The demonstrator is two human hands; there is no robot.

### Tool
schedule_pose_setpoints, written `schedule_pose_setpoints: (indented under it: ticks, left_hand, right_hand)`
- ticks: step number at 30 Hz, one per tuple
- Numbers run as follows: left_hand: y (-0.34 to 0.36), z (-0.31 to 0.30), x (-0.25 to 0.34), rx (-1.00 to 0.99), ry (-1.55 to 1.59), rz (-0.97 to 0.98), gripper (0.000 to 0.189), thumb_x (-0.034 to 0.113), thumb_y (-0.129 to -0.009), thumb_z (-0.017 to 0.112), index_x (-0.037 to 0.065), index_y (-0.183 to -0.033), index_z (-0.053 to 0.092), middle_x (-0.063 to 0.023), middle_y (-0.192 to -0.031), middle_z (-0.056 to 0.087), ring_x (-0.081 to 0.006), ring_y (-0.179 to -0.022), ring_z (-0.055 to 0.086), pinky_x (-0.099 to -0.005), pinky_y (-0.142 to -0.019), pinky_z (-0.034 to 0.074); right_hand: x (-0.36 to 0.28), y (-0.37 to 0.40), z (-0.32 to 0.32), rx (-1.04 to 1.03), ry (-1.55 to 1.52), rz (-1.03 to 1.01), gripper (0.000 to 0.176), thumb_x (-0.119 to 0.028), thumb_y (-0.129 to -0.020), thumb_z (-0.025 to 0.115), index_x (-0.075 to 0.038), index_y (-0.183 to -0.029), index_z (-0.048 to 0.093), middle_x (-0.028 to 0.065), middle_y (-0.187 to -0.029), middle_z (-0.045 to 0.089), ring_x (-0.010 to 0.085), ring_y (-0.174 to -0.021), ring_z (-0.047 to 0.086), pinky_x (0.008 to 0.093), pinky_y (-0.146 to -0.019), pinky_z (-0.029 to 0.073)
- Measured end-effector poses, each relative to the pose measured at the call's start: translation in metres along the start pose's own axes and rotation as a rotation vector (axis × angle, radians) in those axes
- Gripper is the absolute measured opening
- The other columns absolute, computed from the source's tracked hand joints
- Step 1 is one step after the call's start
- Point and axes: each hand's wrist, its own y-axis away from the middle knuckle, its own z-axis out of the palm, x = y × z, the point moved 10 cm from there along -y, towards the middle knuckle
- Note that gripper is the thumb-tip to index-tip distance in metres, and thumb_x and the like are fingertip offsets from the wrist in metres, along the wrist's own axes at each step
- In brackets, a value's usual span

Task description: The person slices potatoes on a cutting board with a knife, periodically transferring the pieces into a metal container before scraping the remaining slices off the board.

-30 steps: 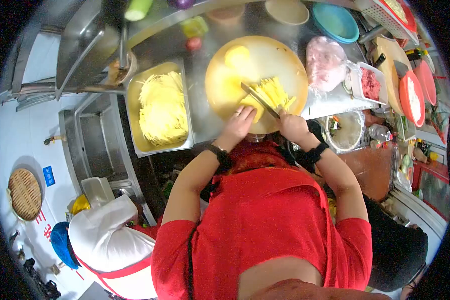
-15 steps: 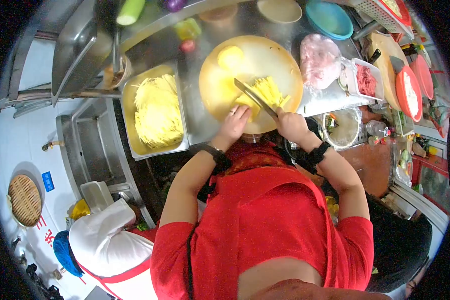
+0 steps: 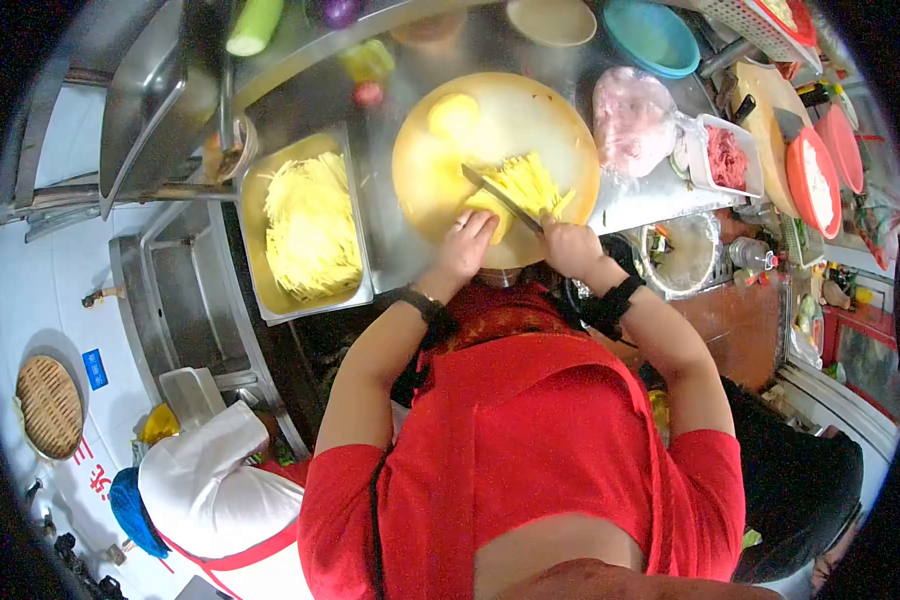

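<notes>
On a round cutting board [image 3: 560, 130] lie yellow strips [image 3: 528, 182] and a few pale yellow pieces [image 3: 455, 116]. My right hand [image 3: 570, 248] is closed round the handle of a knife [image 3: 500, 196], its blade pointing up and left between the strips and my left hand. My left hand [image 3: 465, 246] presses its fingertips on a yellow piece [image 3: 487, 212] beside the blade. Left of the board, a metal tray [image 3: 362, 240] holds a heap of yellow strips [image 3: 312, 225].
A bagged pink item [image 3: 632, 122] and a white tub of red meat [image 3: 727, 158] stand right of the board. Blue bowls [image 3: 652, 38] are behind. A person in white [image 3: 205, 475] is at lower left, beside a sink [image 3: 195, 290].
The view has shifted slightly. The knife blade lies a little flatter beside the strips, and my right hand has moved slightly left and down with it. My left hand stays on the yellow piece.
</notes>
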Motion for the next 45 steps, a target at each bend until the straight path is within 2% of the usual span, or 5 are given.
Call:
schedule_pose_setpoints:
  ticks: [13,24,36,42,45]
  left_hand:
    - [-0.004,-0.002,0.003,-0.059,-0.01,-0.017,0.032,0.006,-0.076,0.05,0.002,-0.107,0.054,-0.0105,-0.108,0.053,-0.0296,-0.101,0.05,-0.0367,-0.084,0.045]
    - [-0.004,-0.004,0.005,-0.042,0.045,-0.025,0.034,0.002,-0.074,0.047,0.002,-0.107,0.054,-0.0108,-0.108,0.052,-0.0303,-0.102,0.048,-0.0358,-0.086,0.044]
    - [-0.002,0.0,0.002,-0.051,0.055,-0.053,0.032,0.004,-0.076,0.047,0.001,-0.107,0.054,-0.0114,-0.109,0.052,-0.0297,-0.103,0.047,-0.0356,-0.088,0.042]
    - [-0.003,-0.003,0.004,-0.039,0.061,-0.028,0.034,0.005,-0.076,0.047,0.001,-0.109,0.052,-0.012,-0.109,0.051,-0.0306,-0.103,0.047,-0.0364,-0.088,0.041]
    - [-0.002,-0.002,0.003,0.007,0.034,-0.034,0.029,0.005,-0.076,0.049,0.003,-0.104,0.056,-0.0096,-0.106,0.054,-0.0288,-0.1,0.051,-0.0359,-0.083,0.046]
  right_hand:
    - [-0.001,0.004,-0.017,0.008,-0.038,-0.026,0.022,-0.015,-0.078,0.048,0.0,-0.094,0.049,0.0147,-0.067,0.063,0.0294,-0.06,0.064,0.04,-0.053,0.051]
    - [-0.004,0.008,-0.019,0.087,-0.083,-0.01,0.029,-0.017,-0.08,0.047,0.003,-0.101,0.048,0.0152,-0.064,0.063,0.0292,-0.056,0.063,0.0403,-0.052,0.05]
    - [-0.001,0.003,0.007,-0.06,-0.055,0.007,0.024,-0.015,-0.08,0.047,0.001,-0.098,0.047,0.0155,-0.066,0.063,0.0301,-0.058,0.064,0.0414,-0.054,0.051]
    - [-0.009,0.011,-0.035,0.046,-0.065,-0.037,0.022,-0.014,-0.079,0.048,0.0,-0.095,0.05,0.015,-0.066,0.063,0.0297,-0.056,0.063,0.0384,-0.051,0.051]
    - [-0.005,0.004,0.001,0.024,-0.066,-0.014,0.022,-0.017,-0.081,0.047,0.0,-0.094,0.052,0.0142,-0.066,0.063,0.029,-0.057,0.063,0.0379,-0.051,0.05]
